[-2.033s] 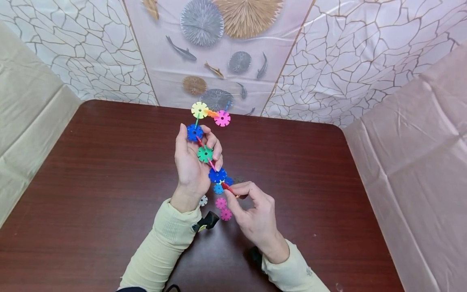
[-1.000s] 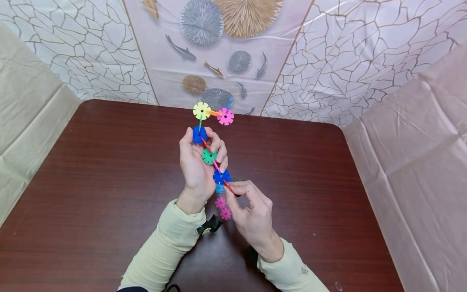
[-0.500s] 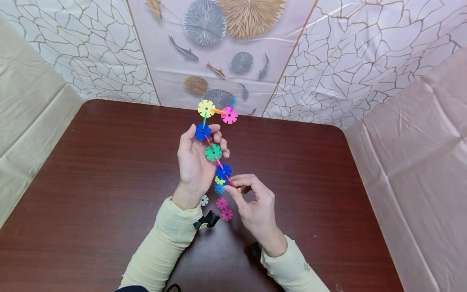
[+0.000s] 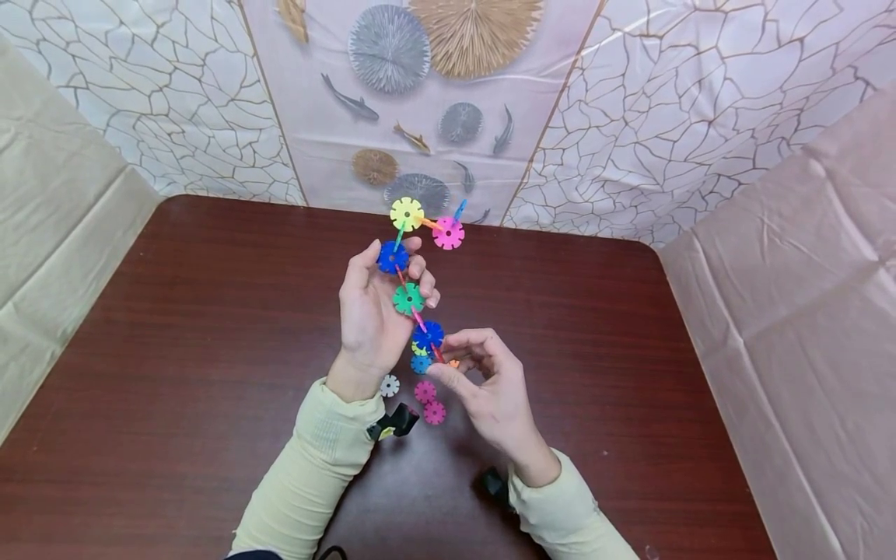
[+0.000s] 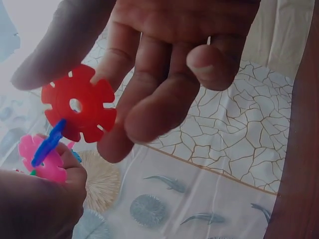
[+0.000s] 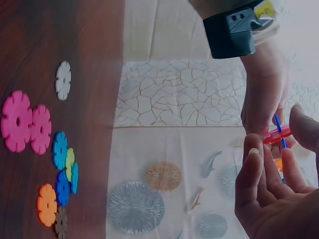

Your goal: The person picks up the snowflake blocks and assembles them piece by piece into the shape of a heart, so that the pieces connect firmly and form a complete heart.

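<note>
A zigzag chain of slotted plastic snowflake discs point(image 4: 409, 299) stretches between the hands above the table. Its far end has a yellow disc point(image 4: 407, 214), an orange one, a pink disc point(image 4: 449, 233) and a blue piece. My left hand point(image 4: 374, 315), palm up, holds the chain with thumb and fingers curled around the upper blue disc point(image 4: 393, 257). At the near end, a red disc point(image 5: 79, 103) is pinched by my right hand point(image 4: 493, 385); the left wrist view shows it face-on, slotted to a blue disc point(image 5: 48, 143). Part of it hides behind the right fingers in the head view.
Loose discs lie on the dark wooden table point(image 4: 210, 350) below the hands: two pink discs point(image 4: 425, 391), a white disc point(image 4: 390, 386), an orange disc point(image 6: 47, 204), a brown disc point(image 6: 61, 222) and several blue and yellow-green ones. Patterned cloth walls point(image 4: 651, 140) enclose the table.
The chain's far end has swung right. My left fingers have loosened a little around it. My right fingertips have shifted along the red disc, closer to the lower blue one.
</note>
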Demonstrator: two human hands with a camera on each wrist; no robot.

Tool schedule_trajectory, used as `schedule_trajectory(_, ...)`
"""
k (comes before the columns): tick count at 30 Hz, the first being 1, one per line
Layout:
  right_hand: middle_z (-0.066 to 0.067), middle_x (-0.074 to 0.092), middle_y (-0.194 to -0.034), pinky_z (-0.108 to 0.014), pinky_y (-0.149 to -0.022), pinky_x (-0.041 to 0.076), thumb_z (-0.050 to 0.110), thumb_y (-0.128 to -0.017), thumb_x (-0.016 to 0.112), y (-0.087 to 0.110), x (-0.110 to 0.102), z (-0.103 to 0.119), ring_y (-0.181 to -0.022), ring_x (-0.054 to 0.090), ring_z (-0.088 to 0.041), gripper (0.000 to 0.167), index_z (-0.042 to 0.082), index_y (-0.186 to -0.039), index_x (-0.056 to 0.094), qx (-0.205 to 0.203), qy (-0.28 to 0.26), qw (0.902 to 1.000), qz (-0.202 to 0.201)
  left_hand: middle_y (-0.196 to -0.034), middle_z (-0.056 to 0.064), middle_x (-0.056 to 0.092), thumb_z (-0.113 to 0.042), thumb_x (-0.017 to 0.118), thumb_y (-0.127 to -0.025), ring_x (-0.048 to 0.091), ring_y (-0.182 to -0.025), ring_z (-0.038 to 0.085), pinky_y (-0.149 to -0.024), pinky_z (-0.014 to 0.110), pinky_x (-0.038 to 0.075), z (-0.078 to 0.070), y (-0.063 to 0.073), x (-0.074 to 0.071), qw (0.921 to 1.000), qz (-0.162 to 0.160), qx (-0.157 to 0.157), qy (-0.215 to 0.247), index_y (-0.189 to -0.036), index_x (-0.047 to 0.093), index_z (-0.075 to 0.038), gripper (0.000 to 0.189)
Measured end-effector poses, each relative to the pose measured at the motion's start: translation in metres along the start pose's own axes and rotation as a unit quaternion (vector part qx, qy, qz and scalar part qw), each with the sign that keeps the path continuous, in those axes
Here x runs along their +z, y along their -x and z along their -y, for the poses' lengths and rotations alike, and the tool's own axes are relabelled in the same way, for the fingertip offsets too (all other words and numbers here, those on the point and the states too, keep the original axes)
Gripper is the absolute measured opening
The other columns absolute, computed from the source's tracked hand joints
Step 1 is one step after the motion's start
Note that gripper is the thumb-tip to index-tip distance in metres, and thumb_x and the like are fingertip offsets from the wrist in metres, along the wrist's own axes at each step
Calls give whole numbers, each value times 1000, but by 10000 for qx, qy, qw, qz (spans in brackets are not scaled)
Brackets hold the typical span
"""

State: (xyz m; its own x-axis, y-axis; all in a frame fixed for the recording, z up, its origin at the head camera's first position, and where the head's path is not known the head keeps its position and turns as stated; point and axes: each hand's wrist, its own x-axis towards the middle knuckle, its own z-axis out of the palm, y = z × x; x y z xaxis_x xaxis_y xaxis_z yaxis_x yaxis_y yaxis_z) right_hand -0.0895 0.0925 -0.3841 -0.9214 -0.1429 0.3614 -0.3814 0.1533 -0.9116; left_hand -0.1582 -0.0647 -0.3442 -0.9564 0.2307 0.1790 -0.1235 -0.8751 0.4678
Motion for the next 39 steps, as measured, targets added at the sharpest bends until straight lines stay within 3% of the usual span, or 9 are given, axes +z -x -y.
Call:
schedule_trajectory(4, -10, 68, -97, -31, -70, 55, 0, -79, 78, 1, -1, -4, -82, 65, -24, 37, 4, -110, 60, 32, -274, 9996, 74, -94, 7, 55, -37, 31, -101, 57, -84, 20, -73, 34, 50, 0, -1, 0, 9999, -21, 44, -145, -123, 49, -2, 45)
schedule_trajectory(9, -10, 68, -96, -31, -70, 55, 5, -81, 78, 3, -1, -4, -81, 64, -24, 33, 5, -110, 61, 27, -365, 9991, 232, -119, 12, 57, -33, 29, -100, 53, -116, 30, -101, 51, 42, -1, -4, -1, 9994, 113, 304, -115, -132, 45, 1, 49)
schedule_trajectory(13, -9, 68, -95, -32, -70, 55, 10, -83, 77, 4, 0, -3, -82, 64, -23, 31, 6, -110, 61, -44, -375, 9986, 368, -139, 20, 47, -32, 27, -101, 41, -132, 35, -112, 59, 24, -2, -6, -3, 9969, 627, 352, 307, -132, 46, 0, 48)
schedule_trajectory(16, -9, 67, -95, -31, -70, 55, 13, -85, 76, 4, 0, -2, -83, 63, -23, 31, 6, -110, 61, -128, -408, 9982, 431, -152, 22, 33, -37, 31, -102, 29, -141, 37, -113, 58, 22, -2, -7, -4, 9927, 1096, 262, 440, -138, 44, 0, 53)
schedule_trajectory(21, -10, 67, -94, -30, -71, 55, 13, -84, 77, 3, -1, 0, -81, 64, -23, 31, 5, -110, 61, -244, -518, 9972, 470, -148, 24, 37, -35, 42, -101, 31, -140, 39, -111, 58, 26, 0, -8, -3, 9893, 1400, 240, 325, -133, 45, -1, 47)
schedule_trajectory(26, -11, 67, -95, -30, -71, 55, 10, -83, 77, 4, -1, 0, -79, 64, -21, 32, 3, -110, 60, -290, -525, 9969, 517, -128, 18, 55, -20, 34, -103, 50, -123, 35, -108, 61, 29, 3, -7, -3, 9922, 1188, 311, 236, -126, 47, -3, 31)
schedule_trajectory(33, -16, 66, -102, -36, -78, 56, 12, -96, 62, 1, -9, -2, -88, 66, -27, 18, 2, -111, 60, -162, -595, 9958, 681, -130, 21, 56, -20, 31, -104, 46, -127, 47, -106, 60, 33, 3, -6, -3, 9915, 1266, 269, 97, -131, 44, -6, 33)
schedule_trajectory(36, -15, 67, -103, -39, -79, 56, 18, -100, 55, -10, -18, -11, -89, 67, -29, 18, 4, -109, 61, 162, -161, 9985, 502, -130, 23, 56, -19, 31, -103, 45, -126, 51, -106, 60, 34, 1, -6, -3, 9914, 1265, 307, 141, -128, 46, -7, 31)
schedule_trajectory(39, -6, 67, -98, -35, -74, 55, 25, -97, 61, -23, -28, -30, -83, 65, -23, 20, 8, -109, 62, 891, 1051, 9895, 447, -129, 25, 56, -16, 30, -103, 47, -125, 50, -106, 60, 34, -1, -7, -3, 9920, 1191, 342, 246, -125, 47, -6, 30)
